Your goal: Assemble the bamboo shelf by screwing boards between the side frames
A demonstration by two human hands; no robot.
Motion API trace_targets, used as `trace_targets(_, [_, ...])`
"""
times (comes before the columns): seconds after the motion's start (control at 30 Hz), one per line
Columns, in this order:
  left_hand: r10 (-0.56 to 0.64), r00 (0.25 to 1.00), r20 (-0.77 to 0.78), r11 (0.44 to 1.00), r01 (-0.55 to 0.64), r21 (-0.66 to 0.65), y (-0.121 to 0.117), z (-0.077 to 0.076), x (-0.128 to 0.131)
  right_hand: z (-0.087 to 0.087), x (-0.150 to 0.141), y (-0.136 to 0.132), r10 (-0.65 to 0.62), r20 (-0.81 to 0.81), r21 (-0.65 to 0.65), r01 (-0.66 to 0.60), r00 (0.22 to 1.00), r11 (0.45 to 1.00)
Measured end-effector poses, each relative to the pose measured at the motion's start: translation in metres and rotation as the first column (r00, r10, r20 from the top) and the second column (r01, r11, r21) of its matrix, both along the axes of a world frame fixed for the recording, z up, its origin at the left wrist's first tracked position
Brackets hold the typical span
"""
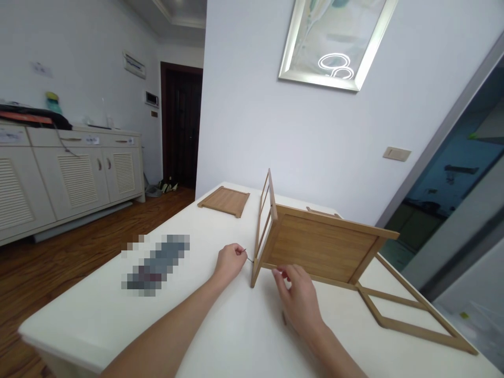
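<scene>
White table [228, 341], and we've a thin rod [250, 260] pinched in our left hand [230, 261] at the wooden frame [267, 241]; right hand [298, 296] half-curled by its panel [315, 247], hold unclear.

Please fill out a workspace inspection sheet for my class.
Surface: smooth white table.
Job's things: standing rectangular brown wooden panel against an upright brown wooden frame; flat brown wooden panel; open brown wooden frame at right; thin metallic rod.
Clutter: blue-grey pixelated item, unidentifiable.
Hands: left hand pinches rod by upright frame's lower end; right hand near standing panel, contact unclear.
Cables: thin grey cord down white louvred cabinet.
Surroundings: pale plain wall, dark-brown door.
</scene>
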State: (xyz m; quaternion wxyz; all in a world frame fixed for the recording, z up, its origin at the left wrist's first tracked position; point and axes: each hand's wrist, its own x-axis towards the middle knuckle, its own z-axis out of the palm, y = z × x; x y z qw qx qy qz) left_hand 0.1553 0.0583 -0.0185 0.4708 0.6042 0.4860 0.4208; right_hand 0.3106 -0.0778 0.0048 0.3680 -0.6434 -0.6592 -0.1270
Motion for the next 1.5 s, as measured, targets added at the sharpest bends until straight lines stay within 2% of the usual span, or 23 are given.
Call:
trace_targets(0.07, [-0.012, 0.999, 0.052, 1.000, 0.013, -0.027, 0.000, 0.000, 0.000, 0.008, 0.022, -0.001, -0.074, -0.043, -0.038, 0.072, 0.996, 0.997])
trace_targets(0.17, [-0.055, 0.983, 0.173, 0.994, 0.070, -0.078, -0.001, 0.003, 0.001, 0.017, 0.057, -0.006, -0.183, -0.038, -0.191, 0.172, 0.982, 0.966])
trace_targets(0.23, [-0.102, 0.957, 0.270, 0.986, 0.134, -0.100, -0.004, 0.007, 0.002, 0.020, 0.076, -0.012, -0.285, -0.001, -0.248, 0.276, 0.958, 0.929])
trace_targets(0.37, [-0.187, 0.893, 0.410, 0.962, 0.251, -0.106, -0.014, 0.018, 0.001, 0.019, 0.108, -0.026, -0.494, 0.073, -0.294, 0.492, 0.866, 0.819])
trace_targets(0.43, [-0.230, 0.847, 0.479, 0.941, 0.320, -0.114, -0.020, 0.023, -0.001, 0.016, 0.123, -0.031, -0.565, 0.072, -0.300, 0.557, 0.822, 0.774])
trace_targets(0.5, [-0.267, 0.791, 0.550, 0.906, 0.401, -0.137, -0.025, 0.027, -0.003, 0.014, 0.137, -0.033, -0.596, 0.030, -0.320, 0.573, 0.802, 0.755])
trace_targets(0.6, [-0.318, 0.748, 0.583, 0.850, 0.497, -0.174, -0.031, 0.031, -0.005, 0.011, 0.147, -0.036, -0.551, -0.044, -0.355, 0.502, 0.833, 0.788])
trace_targets(0.7, [-0.373, 0.733, 0.569, 0.818, 0.549, -0.172, -0.034, 0.031, -0.006, 0.009, 0.137, -0.042, -0.445, -0.070, -0.375, 0.390, 0.893, 0.841])
trace_targets(0.8, [-0.404, 0.700, 0.590, 0.806, 0.577, -0.132, -0.037, 0.029, -0.004, 0.006, 0.106, -0.053, -0.307, -0.091, -0.396, 0.249, 0.947, 0.884])
trace_targets(0.9, [-0.424, 0.649, 0.632, 0.784, 0.612, -0.102, -0.045, 0.027, 0.003, 0.006, 0.068, -0.070, -0.106, -0.117, -0.390, 0.053, 0.987, 0.919])
trace_targets(0.97, [-0.441, 0.607, 0.661, 0.759, 0.646, -0.087, -0.052, 0.028, 0.009, 0.008, 0.046, -0.081, 0.015, -0.089, -0.415, -0.050, 0.996, 0.909])
trace_targets(1.03, [-0.459, 0.571, 0.681, 0.734, 0.675, -0.072, -0.058, 0.028, 0.015, 0.008, 0.030, -0.090, 0.076, -0.074, -0.441, -0.101, 0.994, 0.892])
trace_targets(1.2, [-0.469, 0.551, 0.690, 0.720, 0.691, -0.063, -0.062, 0.027, 0.020, 0.004, 0.007, -0.099, 0.089, -0.056, -0.428, -0.104, 0.995, 0.898])
trace_targets(1.33, [-0.466, 0.564, 0.682, 0.724, 0.686, -0.073, -0.061, 0.025, 0.017, -0.002, 0.007, -0.100, 0.104, -0.008, -0.375, -0.100, 0.995, 0.922])
trace_targets(1.43, [-0.463, 0.570, 0.679, 0.721, 0.687, -0.086, -0.061, 0.024, 0.014, -0.002, 0.033, -0.101, -0.003, 0.107, -0.269, 0.032, 0.994, 0.963])
trace_targets(1.5, [-0.455, 0.580, 0.675, 0.726, 0.681, -0.096, -0.061, 0.024, 0.013, -0.001, 0.065, -0.104, -0.184, 0.202, -0.205, 0.225, 0.962, 0.952])
